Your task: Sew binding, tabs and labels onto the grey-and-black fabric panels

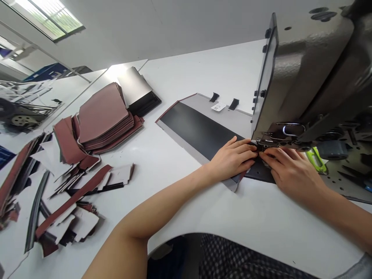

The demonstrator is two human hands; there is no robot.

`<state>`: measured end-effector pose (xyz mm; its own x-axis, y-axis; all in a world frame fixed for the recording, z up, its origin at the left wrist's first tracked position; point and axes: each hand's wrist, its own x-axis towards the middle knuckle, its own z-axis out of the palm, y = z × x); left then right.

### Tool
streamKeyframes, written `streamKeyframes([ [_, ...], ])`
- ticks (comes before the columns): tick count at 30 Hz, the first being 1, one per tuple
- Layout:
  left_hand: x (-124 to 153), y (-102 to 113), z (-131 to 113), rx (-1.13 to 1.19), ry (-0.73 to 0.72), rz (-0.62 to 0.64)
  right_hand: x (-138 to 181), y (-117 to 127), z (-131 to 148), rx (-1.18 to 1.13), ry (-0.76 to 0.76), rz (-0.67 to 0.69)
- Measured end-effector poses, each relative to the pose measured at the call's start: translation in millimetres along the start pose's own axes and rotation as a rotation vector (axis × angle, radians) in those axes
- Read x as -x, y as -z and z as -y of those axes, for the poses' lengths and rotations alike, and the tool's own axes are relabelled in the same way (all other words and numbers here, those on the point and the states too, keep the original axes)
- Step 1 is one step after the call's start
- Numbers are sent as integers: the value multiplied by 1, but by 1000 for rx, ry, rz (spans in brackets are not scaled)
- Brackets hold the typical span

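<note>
A flat panel (pixel 194 126) of black sheet on grey fabric, with dark red edging, lies on the table with its right end under the sewing machine (pixel 290 69). My left hand (pixel 235 158) rests flat on that end, thumb apart from the fingers, fingertips close to the presser foot (pixel 260 145). From the other side, my right hand (pixel 296 170) has its fingers drawn together at the foot. What those fingertips pinch is too small and hidden to make out. Two black tabs and a white label (pixel 218 107) show on the panel's far side.
Left of the panel stands a stack of dark red pieces (pixel 103 112), with a stack of black sheets (pixel 143 102) behind it. Loose strips and scraps (pixel 75 201) cover the table's left side. A lime-green tool (pixel 316 159) lies on the machine bed beyond my right hand.
</note>
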<state>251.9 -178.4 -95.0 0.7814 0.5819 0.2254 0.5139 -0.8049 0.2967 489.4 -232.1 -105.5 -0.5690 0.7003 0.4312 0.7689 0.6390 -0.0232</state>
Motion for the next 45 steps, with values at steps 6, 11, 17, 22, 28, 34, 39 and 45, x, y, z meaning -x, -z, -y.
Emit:
streamKeyframes([
  [6,1,1,4,26,-24,-15,-1,-1,-2,-13,8,-10],
  [11,1,-1,-5,50,37,-1,0,0,-7,-131,-15,14],
  [17,6,-11,-53,74,335,-102,3,7,-1,-226,-119,68],
  [22,12,-7,-60,120,291,62,3,6,5,-240,-191,78],
  [28,8,-8,-50,104,281,60,0,4,5,-202,-223,83],
  [34,4,-11,-46,68,212,-17,9,20,11,-285,-223,88],
  [39,8,-10,-43,146,-50,-39,27,30,22,-363,-212,58],
  [45,11,-15,-41,194,-74,-54,36,29,26,-441,-184,28],
])
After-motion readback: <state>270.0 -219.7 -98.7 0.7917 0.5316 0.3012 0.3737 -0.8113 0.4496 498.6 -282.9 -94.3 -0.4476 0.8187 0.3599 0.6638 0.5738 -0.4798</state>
